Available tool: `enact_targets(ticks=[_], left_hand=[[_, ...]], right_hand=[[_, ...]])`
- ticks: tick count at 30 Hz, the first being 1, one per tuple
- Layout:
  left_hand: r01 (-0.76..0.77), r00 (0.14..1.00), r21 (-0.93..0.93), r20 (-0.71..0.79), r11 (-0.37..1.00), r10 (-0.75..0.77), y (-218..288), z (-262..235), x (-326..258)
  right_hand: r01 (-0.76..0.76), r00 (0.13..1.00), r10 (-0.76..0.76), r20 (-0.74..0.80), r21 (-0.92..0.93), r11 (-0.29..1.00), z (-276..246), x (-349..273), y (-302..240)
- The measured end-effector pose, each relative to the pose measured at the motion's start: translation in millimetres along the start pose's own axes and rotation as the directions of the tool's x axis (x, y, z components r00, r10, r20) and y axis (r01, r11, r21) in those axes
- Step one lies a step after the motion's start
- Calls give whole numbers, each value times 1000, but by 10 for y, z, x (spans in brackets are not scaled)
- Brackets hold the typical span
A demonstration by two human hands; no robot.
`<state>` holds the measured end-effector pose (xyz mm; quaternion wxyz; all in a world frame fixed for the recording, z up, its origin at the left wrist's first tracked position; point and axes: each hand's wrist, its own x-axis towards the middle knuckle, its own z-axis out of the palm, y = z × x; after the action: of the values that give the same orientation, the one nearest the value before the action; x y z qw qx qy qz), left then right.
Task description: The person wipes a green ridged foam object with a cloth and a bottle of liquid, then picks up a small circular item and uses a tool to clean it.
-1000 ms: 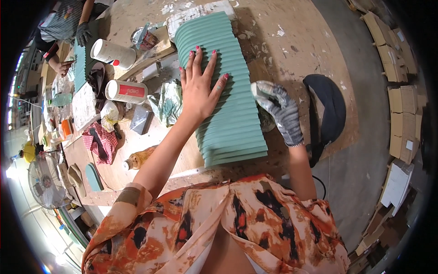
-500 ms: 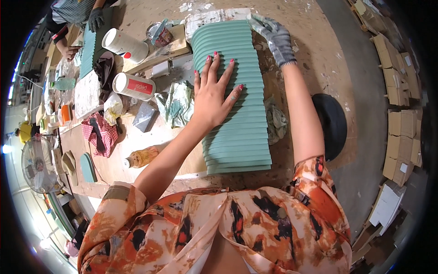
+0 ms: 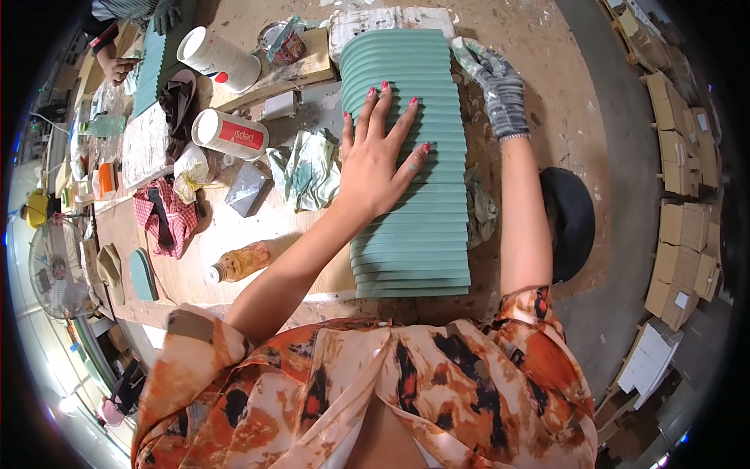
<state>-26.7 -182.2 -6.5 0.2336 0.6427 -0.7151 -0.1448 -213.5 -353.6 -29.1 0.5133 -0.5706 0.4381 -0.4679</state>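
A long row of overlapping teal-green sheets (image 3: pixel 426 242), rounded at its far left corner, stretches away from me over the bench. My left hand (image 3: pixel 379 160) is bare and lies flat on it, fingers spread, pressing on the sheet edges. My right hand (image 3: pixel 500 94) wears a grey knit glove with pale green-stained fingertips. It is beside the far right edge of the sheets, its fingers drawn together. Whatever those fingers may hold cannot be made out. Under the far end of the row shows a paint-smeared white block (image 3: pixel 391 22).
Left of the sheets lie a stained cloth (image 3: pixel 311 172), a grey block (image 3: pixel 248 187), two paper cups (image 3: pixel 241 137) and a bottle (image 3: pixel 242 262). A round black seat (image 3: pixel 570 223) stands at right. Another person's gloved hand (image 3: pixel 166 16) is at the far left.
My right hand has moved nearer to me and slightly right, away from the far corner of the sheets. The left hand stays flat on them; the whole view has shifted slightly.
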Motion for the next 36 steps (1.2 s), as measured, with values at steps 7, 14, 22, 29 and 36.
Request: enact_targets(ticks=[7, 14, 22, 29, 36], left_hand=[[-2, 1000, -14, -12, 1000, 2, -14, 34, 26], [-33, 999, -32, -27, 999, 32, 3, 33, 29], [-9, 1000, -6, -11, 1000, 9, -44, 34, 12], [-33, 999, -20, -31, 999, 33, -58, 60, 41], [-26, 999, -16, -36, 1000, 26, -99, 61, 22]], right_hand=[[42, 999, -42, 1, -14, 999, 38, -186, 96], [86, 996, -81, 37, -160, 983, -104, -225, -115], [101, 977, -57, 207, -210, 973, -250, -292, -39], [122, 976, -72, 206, -242, 963, -161, -278, -186], [0, 976, 67, 207, -311, 951, -291, -641, -228]])
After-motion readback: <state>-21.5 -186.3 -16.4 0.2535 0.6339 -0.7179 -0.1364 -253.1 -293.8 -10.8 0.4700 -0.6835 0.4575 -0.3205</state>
